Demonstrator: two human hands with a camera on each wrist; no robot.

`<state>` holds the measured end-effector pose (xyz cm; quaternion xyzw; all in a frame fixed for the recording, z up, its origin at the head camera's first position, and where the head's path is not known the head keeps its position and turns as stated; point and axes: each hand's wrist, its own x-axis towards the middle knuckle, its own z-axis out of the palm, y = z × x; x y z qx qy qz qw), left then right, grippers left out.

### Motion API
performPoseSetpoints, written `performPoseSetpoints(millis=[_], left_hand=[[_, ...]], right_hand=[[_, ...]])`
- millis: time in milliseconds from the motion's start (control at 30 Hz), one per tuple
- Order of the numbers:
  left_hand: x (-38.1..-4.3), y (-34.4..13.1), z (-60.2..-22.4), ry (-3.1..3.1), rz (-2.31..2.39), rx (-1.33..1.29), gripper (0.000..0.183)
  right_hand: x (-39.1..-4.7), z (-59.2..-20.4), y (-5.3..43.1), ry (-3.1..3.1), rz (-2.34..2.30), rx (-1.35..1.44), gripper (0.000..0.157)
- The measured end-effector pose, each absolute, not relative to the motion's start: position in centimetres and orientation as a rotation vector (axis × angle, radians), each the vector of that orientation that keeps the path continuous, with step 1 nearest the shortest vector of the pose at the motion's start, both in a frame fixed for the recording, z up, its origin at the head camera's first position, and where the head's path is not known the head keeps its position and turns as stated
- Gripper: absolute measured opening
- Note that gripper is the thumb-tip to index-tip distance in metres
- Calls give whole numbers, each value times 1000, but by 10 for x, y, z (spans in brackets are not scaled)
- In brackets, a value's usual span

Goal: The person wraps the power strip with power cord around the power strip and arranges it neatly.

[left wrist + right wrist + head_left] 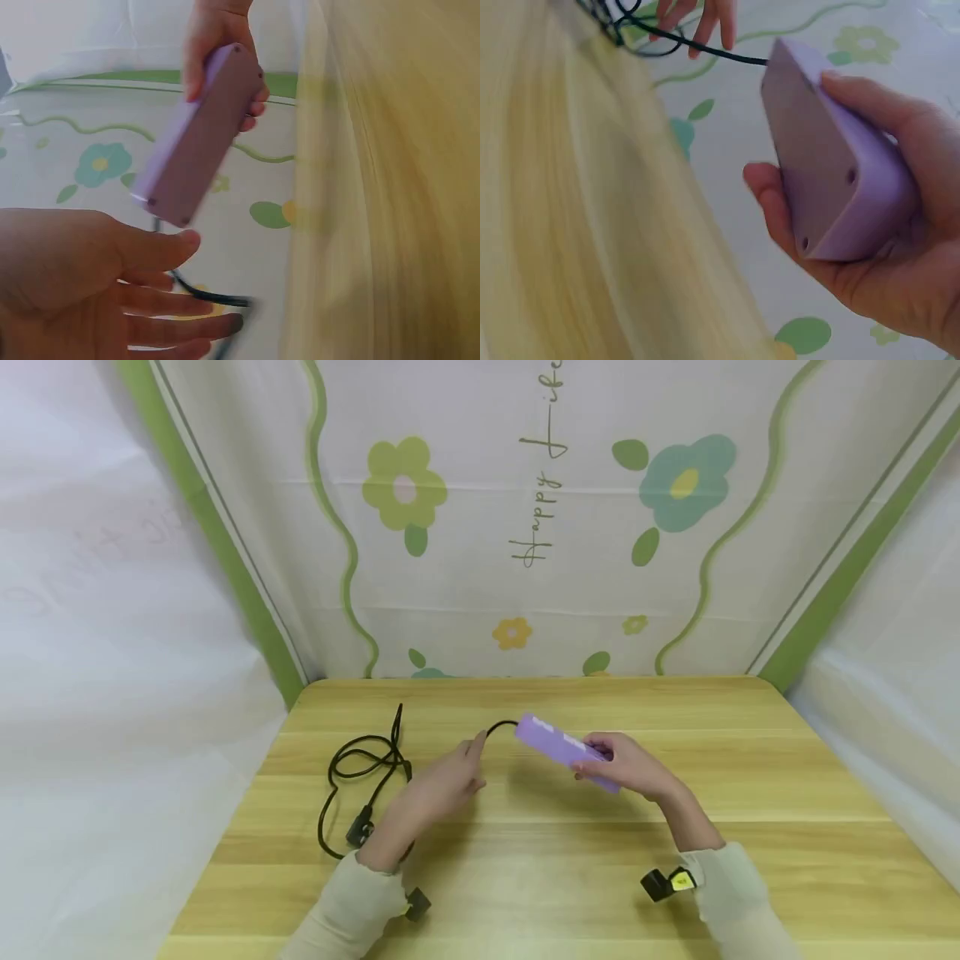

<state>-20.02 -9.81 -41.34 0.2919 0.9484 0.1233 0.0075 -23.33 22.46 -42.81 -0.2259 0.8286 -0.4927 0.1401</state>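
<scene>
A purple power strip (553, 742) is held tilted above the wooden table by my right hand (628, 768), which grips its near end. Its flat underside with screw holes faces the left wrist view, where the power strip (199, 142) slants down toward my left hand (97, 277). A black cord (501, 723) leaves the strip's far end and passes by the left fingers, which are extended and spread. Whether any of them touches the cord cannot be told. On the table to the left, the cord lies in loose loops, partly hidden by the left forearm, with its black plug (360, 828) among them.
The wooden table (570, 893) reaches back to a hanging white cloth (465, 560) printed with flowers. White cloth sides (135, 693) stand left and right. Small black devices, one of them a wrist camera (658, 885), are strapped at both sleeves.
</scene>
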Motion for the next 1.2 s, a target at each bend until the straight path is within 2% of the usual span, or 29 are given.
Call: performPoseSetpoints(millis=[167,400,567,767,933,1200], left_hand=[[-197,-91,-408,3137,550,983,72],[-193,-76,-411,3200,843,996,80],[-190,-66,-413,3084,1075,1104,74],[-185,-60,-405,2907,1232,1036,43],[-182,-62,-396,2843,1262,974,35],[-181,-72,-387,2971,1069,1024,31]], right_hand=[[-225,-412,221,1898,-1800,-637,37],[-213,-405,210,1494,-1974,-699,28],[-201,-404,190,2042,-1937,-635,37],[-196,-406,171,3044,-1513,-546,57],[-202,-406,174,3460,-1183,-787,56],[-203,-404,175,3619,-701,-1090,62]])
